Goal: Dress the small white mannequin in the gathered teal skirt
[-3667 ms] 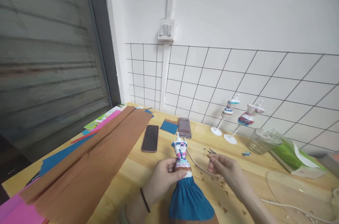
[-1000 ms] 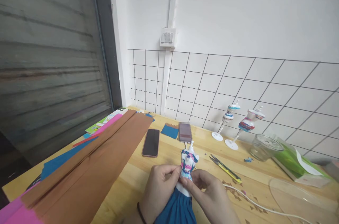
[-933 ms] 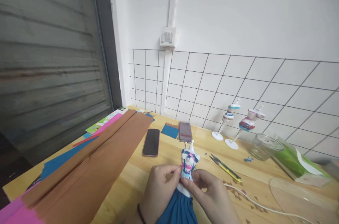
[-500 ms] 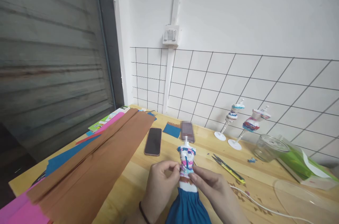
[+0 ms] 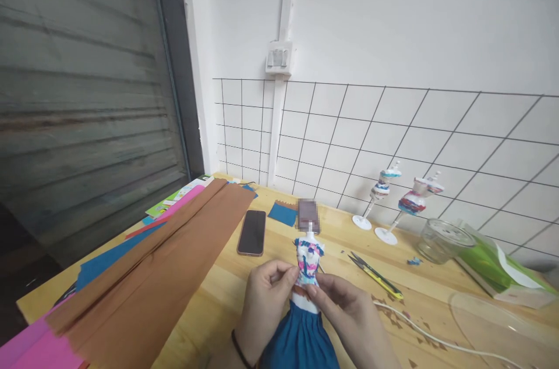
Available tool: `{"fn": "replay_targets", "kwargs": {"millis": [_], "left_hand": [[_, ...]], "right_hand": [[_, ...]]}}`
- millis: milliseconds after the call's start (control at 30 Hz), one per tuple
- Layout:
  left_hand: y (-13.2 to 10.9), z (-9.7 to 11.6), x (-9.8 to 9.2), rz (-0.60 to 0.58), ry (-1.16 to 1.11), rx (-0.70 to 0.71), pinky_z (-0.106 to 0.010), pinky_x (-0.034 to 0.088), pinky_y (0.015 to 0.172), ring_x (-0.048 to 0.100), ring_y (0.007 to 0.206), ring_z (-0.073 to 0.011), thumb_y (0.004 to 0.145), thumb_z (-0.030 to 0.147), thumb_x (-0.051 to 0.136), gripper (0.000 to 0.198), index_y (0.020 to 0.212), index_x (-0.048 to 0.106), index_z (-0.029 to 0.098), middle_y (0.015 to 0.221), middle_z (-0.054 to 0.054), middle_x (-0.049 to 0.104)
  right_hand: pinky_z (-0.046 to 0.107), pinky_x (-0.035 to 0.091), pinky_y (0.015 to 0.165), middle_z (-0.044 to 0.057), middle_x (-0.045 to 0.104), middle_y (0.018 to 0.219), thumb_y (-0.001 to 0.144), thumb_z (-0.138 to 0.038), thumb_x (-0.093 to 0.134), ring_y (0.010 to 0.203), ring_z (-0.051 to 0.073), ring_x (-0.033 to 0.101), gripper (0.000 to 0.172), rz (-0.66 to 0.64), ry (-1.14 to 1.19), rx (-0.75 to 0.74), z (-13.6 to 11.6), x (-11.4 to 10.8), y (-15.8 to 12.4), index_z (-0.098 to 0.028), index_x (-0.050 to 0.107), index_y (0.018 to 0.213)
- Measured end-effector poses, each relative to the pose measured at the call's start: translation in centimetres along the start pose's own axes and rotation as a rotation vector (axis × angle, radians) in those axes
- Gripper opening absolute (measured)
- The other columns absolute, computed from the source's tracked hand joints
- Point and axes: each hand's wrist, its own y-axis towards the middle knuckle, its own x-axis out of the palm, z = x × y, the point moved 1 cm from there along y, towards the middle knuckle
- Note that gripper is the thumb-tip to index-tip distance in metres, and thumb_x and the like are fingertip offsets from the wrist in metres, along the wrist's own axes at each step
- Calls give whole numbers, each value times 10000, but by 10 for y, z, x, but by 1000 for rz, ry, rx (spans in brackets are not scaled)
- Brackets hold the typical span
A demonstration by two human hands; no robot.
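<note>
Doll is standing upright at the near middle of the table, pinched at the waist from both sides. The left hand is closing thumb and fingers on it from nine o'clock, and the right hand is gripping it from four o'clock, with fingertips on the patterned bodice. Its blue skirt is hanging down between the wrists.

It is looking light and small: probably a stiff body under soft, gathered cloth that is creasing and sliding easily. The firm waist is looking like the safest hold, rather than the skirt or the thin neck.

Around the doll:
- A phone is lying at ten o'clock.
- Snips are lying near at three o'clock.
- A white cord is trailing past the right hand at four o'clock, close enough to be snagging a wrist.
- Two dress forms are standing on thin stems at one o'clock.
- A glass jar is sitting at two o'clock.
- Brown paper is spreading across nine o'clock, well apart from the doll.
</note>
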Motion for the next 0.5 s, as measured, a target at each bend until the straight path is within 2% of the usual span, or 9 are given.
{"fn": "replay_targets", "kwargs": {"millis": [133, 233, 333, 433, 500], "left_hand": [[-3, -2, 0, 33, 67, 56, -235, 478, 569, 605, 599, -157, 798, 309, 556, 222, 683, 622, 132, 634, -40, 660], [-1, -2, -2, 43, 60, 49, -248, 485, 590, 616, 632, -171, 789, 312, 565, 215, 684, 619, 133, 660, -51, 666], [3, -2, -7, 80, -36, 6, -266, 500, 653, 642, 683, -183, 772, 316, 587, 202, 685, 620, 136, 693, -56, 680], [8, -2, -10, 104, -125, -64, -298, 515, 696, 664, 701, -197, 758, 321, 606, 196, 708, 639, 134, 723, -67, 699], [8, 0, -10, 50, -124, -76, -306, 514, 728, 668, 749, -212, 747, 312, 624, 193, 740, 675, 127, 760, -86, 717]], "right_hand": [[333, 509, 753, 96, 741, 824, 623, -478, 722, 814, 271, 668, 378, -31, 115, 34, -10, 1, 0, -172, 738, 845], [320, 486, 774, 81, 740, 836, 651, -457, 715, 801, 246, 662, 351, -100, 168, 55, -11, -2, 2, -189, 743, 876], [296, 474, 761, 74, 737, 847, 713, -435, 675, 782, 211, 657, 329, -164, 286, 98, -4, -8, 4, -201, 729, 937], [293, 471, 750, 80, 736, 837, 718, -422, 676, 787, 205, 654, 333, -171, 363, 130, 3, -12, 5, -200, 721, 962], [306, 470, 767, 81, 735, 846, 717, -417, 679, 795, 210, 654, 331, -158, 338, 124, 3, -14, 6, -204, 719, 966]]}}
